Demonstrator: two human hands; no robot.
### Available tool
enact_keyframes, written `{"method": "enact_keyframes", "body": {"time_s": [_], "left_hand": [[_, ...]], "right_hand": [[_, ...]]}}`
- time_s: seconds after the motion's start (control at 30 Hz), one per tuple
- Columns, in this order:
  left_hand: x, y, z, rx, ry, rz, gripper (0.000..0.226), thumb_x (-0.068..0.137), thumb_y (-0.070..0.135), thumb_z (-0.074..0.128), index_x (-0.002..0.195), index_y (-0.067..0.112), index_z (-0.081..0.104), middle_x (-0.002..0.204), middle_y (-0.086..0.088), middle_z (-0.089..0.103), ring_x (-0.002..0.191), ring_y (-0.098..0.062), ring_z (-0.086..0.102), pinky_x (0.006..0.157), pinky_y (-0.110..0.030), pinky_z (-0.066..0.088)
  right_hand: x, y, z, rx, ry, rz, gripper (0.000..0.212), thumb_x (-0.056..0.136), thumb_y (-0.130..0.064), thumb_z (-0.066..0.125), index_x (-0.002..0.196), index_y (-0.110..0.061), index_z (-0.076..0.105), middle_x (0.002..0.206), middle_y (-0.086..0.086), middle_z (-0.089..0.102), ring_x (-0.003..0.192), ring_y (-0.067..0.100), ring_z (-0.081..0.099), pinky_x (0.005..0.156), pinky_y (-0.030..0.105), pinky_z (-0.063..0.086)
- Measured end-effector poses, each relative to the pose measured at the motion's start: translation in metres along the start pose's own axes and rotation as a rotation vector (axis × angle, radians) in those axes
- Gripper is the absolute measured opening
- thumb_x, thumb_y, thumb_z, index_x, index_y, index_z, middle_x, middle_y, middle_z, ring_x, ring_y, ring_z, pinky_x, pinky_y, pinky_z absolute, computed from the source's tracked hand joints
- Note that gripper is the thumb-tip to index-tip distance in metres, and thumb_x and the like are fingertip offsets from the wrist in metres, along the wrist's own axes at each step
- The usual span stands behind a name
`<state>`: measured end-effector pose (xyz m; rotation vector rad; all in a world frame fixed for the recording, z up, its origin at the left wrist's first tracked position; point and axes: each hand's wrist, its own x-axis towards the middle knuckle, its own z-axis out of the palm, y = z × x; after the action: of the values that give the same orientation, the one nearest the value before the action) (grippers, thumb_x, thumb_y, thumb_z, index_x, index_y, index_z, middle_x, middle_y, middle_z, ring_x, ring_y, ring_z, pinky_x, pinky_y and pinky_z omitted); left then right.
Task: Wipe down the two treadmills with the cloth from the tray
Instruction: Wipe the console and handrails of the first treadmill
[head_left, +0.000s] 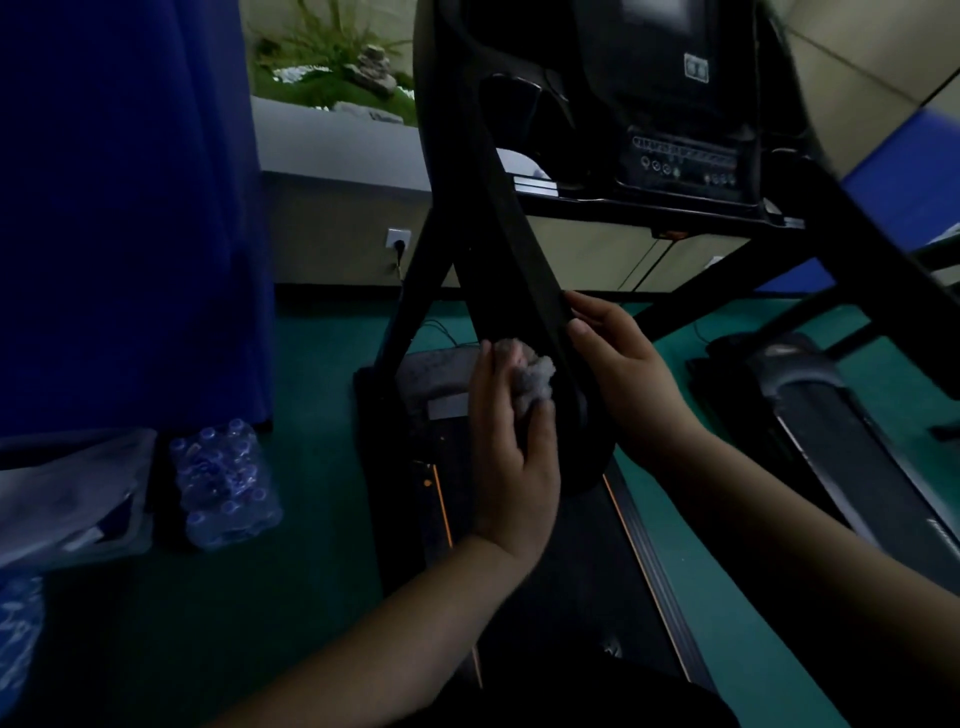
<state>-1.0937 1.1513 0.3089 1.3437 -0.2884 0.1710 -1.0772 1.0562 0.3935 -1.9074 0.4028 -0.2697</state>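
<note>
Left hand (511, 457) has its fingers (485, 384) curled around the cloth (535, 382), a crumpled grey wad pressed against the left side of the black handrail (524, 291). Right hand (621, 364) is on the other side of that same rail, fingers (589, 306) wrapped over its edge, thumb lying along the face, clamping the bar itself with no cloth in it. So the rail sits between the two hands, cloth on the left, bare grip on the right.

The rail slopes up and away to the near treadmill (675, 130), whose dark console with rows of small buttons fills the top of the view. Its belt deck, edged with orange stripes, runs under the forearms. A second treadmill (831, 426) lies just to the right on the green floor (322, 467).

Off to the left, a blue curtain (130, 208) hangs down, with a shrink-wrapped pack of water bottles (223, 486) at its foot. A wall socket (398, 240) shows behind the frame, and greenery with stones beyond the ledge.
</note>
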Motion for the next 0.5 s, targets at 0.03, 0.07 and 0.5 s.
{"method": "enact_keyframes", "body": {"time_s": [0.03, 0.07, 0.5], "left_hand": [[0.013, 0.0, 0.0, 0.002, -0.009, 0.023, 0.043, 0.097, 0.024, 0.045, 0.14, 0.021, 0.039, 0.154, -0.009, 0.028, 0.144, -0.015, 0.024, 0.112, -0.014, 0.021], [0.03, 0.001, 0.0, 0.013, -0.011, 0.043, 0.04, 0.097, 0.022, 0.047, 0.136, 0.023, 0.042, 0.153, -0.01, 0.03, 0.143, -0.016, 0.026, 0.111, -0.011, 0.022], [0.067, -0.013, 0.001, -0.073, 0.062, -0.017, 0.043, 0.095, 0.011, 0.051, 0.136, 0.02, 0.045, 0.152, -0.011, 0.033, 0.142, -0.016, 0.027, 0.112, -0.015, 0.027]], "right_hand": [[0.0, -0.001, 0.0, 0.006, 0.001, 0.008, 0.029, 0.096, -0.02, 0.054, 0.124, -0.028, 0.059, 0.116, -0.004, 0.067, 0.102, 0.008, 0.066, 0.085, 0.027, 0.052], [0.0, -0.002, 0.0, 0.019, -0.002, 0.016, 0.029, 0.096, -0.019, 0.054, 0.124, -0.027, 0.059, 0.118, -0.002, 0.067, 0.104, 0.012, 0.066, 0.09, 0.032, 0.053], [0.007, -0.018, 0.011, -0.167, 0.029, 0.015, 0.039, 0.089, -0.025, 0.065, 0.126, -0.029, 0.053, 0.124, -0.007, 0.06, 0.098, 0.01, 0.067, 0.086, 0.035, 0.057]]}}
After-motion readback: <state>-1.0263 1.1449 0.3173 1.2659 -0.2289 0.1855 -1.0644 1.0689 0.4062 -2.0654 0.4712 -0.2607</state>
